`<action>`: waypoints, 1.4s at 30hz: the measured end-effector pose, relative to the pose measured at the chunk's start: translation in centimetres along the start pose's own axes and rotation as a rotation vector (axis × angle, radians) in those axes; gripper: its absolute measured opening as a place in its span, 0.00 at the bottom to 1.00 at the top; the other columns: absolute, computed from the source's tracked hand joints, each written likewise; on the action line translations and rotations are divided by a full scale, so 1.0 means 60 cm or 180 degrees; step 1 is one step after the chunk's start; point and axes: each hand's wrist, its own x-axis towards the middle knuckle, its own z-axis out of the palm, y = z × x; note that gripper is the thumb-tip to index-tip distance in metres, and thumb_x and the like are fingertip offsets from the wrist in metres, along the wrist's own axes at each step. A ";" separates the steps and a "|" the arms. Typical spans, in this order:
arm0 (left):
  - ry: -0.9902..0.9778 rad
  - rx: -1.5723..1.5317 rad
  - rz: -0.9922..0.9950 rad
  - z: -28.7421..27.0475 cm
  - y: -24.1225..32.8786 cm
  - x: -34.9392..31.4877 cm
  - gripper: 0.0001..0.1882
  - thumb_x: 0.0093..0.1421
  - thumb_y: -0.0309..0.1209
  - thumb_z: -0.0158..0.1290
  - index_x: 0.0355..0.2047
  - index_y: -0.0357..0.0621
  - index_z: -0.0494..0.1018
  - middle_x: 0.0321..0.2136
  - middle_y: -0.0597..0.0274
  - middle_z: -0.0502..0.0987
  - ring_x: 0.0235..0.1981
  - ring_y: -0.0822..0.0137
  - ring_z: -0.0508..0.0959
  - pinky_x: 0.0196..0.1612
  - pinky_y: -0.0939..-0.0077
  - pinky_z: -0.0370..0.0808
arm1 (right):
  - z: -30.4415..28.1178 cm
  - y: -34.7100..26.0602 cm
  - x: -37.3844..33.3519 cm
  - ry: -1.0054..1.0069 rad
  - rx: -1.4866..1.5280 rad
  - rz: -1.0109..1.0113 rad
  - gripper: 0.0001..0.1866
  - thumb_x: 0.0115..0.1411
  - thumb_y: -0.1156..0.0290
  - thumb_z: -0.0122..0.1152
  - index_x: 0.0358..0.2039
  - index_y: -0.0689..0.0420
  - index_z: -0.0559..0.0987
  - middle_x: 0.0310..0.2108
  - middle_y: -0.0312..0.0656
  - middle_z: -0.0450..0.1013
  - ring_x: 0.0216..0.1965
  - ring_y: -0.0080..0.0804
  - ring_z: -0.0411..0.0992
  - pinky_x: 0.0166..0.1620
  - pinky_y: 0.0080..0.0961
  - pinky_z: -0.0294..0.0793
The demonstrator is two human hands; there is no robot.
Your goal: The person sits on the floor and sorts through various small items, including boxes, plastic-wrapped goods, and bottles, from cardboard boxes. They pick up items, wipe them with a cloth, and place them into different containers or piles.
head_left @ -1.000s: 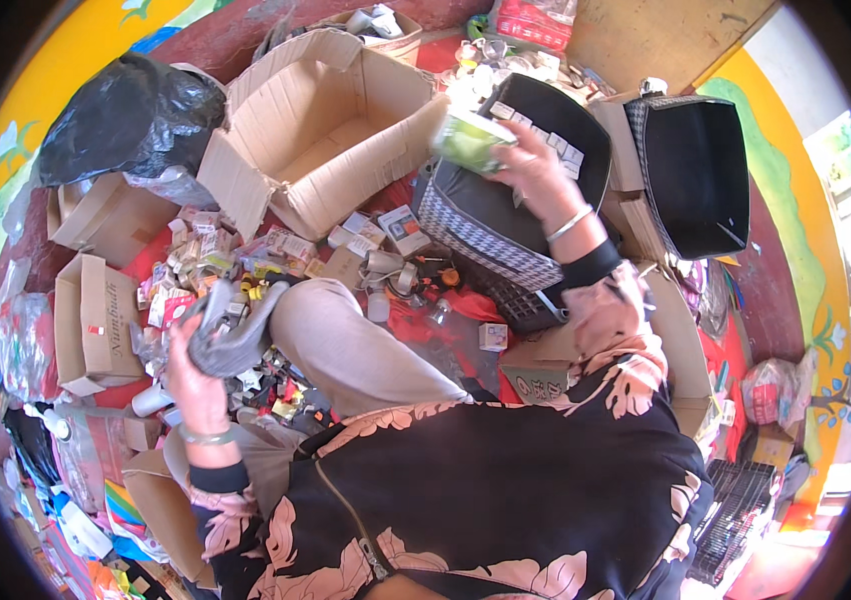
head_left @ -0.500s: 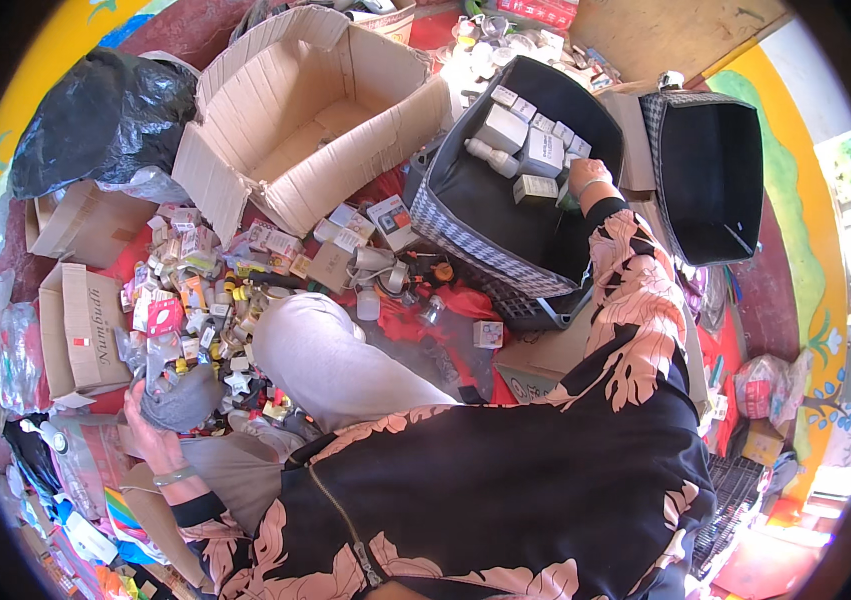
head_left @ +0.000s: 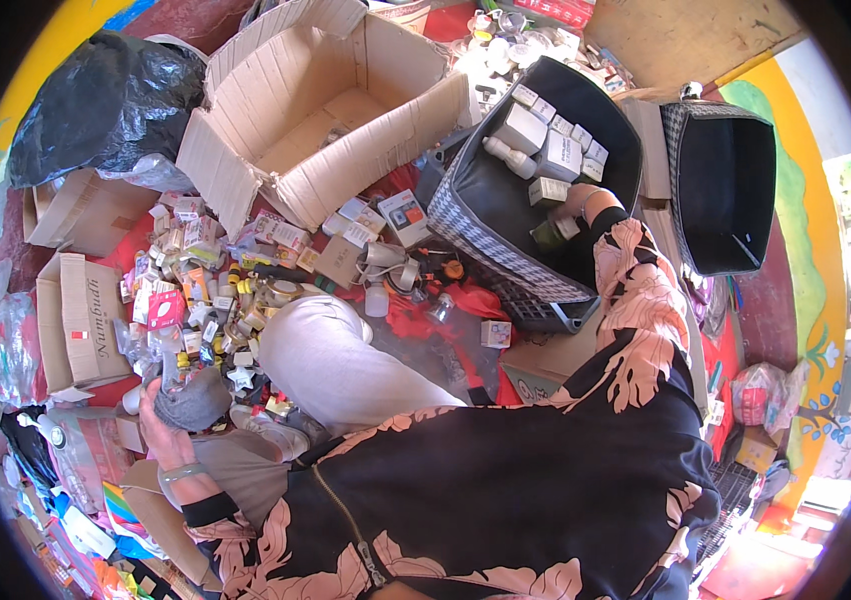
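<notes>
My right hand [head_left: 580, 203] is inside a black storage bin [head_left: 465, 205] with a houndstooth outer side. Its fingers close round a small dark green container with a pale end [head_left: 553, 233], partly hidden by the hand; its exact kind is unclear. Several small white boxes [head_left: 558, 155] and a white bottle [head_left: 510, 157] lie in rows along the bin's far left part. A light box [head_left: 548, 192] sits right beside my right hand. Low on the left, my left hand [head_left: 167, 430] has its fingers stretched out, next to a grey rounded cloth-like thing [head_left: 195, 402], holding nothing I can see.
A large open cardboard box [head_left: 315, 120] stands left of the bin, and a second houndstooth bin [head_left: 725, 190] to its right. Small boxes and bottles [head_left: 195, 270] are heaped on the left floor. A black plastic bag [head_left: 105, 105] and a smaller carton [head_left: 85, 325] lie farther left.
My right hand has shifted slightly, and the green container now shows lower in the bin, below the light box. My left hand remains beside the grey thing. The whole view has shifted a little.
</notes>
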 end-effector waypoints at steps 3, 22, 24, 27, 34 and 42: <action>-0.0115 0.0094 -0.0002 -0.001 -0.004 0.005 0.23 0.63 0.44 0.37 0.45 0.36 0.66 0.41 0.59 0.71 0.43 0.65 0.71 0.49 0.67 0.68 | 0.038 0.030 0.085 0.0380 0.0589 0.0054 0.30 0.45 0.49 0.60 0.45 0.57 0.75 0.47 0.47 0.71 0.48 0.40 0.70 0.50 0.29 0.67; 0.0168 0.0255 -0.0122 0.027 -0.009 -0.005 0.18 0.62 0.39 0.43 0.38 0.34 0.72 0.31 0.59 0.74 0.32 0.70 0.73 0.37 0.76 0.70 | 0.080 0.001 0.109 0.0288 0.0510 -0.0127 0.31 0.38 0.48 0.64 0.39 0.58 0.78 0.41 0.48 0.74 0.42 0.33 0.73 0.45 0.25 0.72; 0.0303 0.0285 -0.0088 0.021 -0.006 -0.019 0.18 0.61 0.39 0.43 0.37 0.34 0.73 0.31 0.59 0.74 0.32 0.70 0.74 0.37 0.76 0.70 | 0.044 -0.035 0.068 0.0858 0.0878 -0.0241 0.30 0.39 0.54 0.64 0.40 0.62 0.76 0.39 0.51 0.74 0.41 0.38 0.73 0.45 0.27 0.72; 0.0057 0.0333 -0.0103 0.036 -0.013 0.000 0.18 0.61 0.38 0.43 0.37 0.35 0.73 0.31 0.60 0.74 0.32 0.70 0.74 0.37 0.77 0.70 | 0.048 -0.003 0.104 0.1589 0.0873 -0.0806 0.30 0.39 0.56 0.62 0.41 0.62 0.74 0.36 0.54 0.74 0.40 0.44 0.73 0.45 0.30 0.72; 0.0122 0.0358 -0.0035 0.016 -0.014 -0.009 0.17 0.61 0.37 0.44 0.37 0.34 0.73 0.31 0.61 0.74 0.32 0.71 0.73 0.38 0.77 0.70 | 0.006 -0.166 0.099 0.1902 0.0855 -0.0597 0.30 0.43 0.55 0.62 0.45 0.59 0.73 0.43 0.56 0.70 0.48 0.46 0.68 0.50 0.32 0.68; 0.0151 0.0348 -0.0121 0.010 -0.013 -0.013 0.16 0.61 0.36 0.44 0.37 0.34 0.73 0.34 0.61 0.74 0.35 0.72 0.72 0.41 0.78 0.68 | -0.012 -0.190 0.117 0.1919 0.0548 -0.0751 0.28 0.46 0.56 0.63 0.45 0.58 0.72 0.46 0.55 0.66 0.48 0.47 0.67 0.50 0.34 0.68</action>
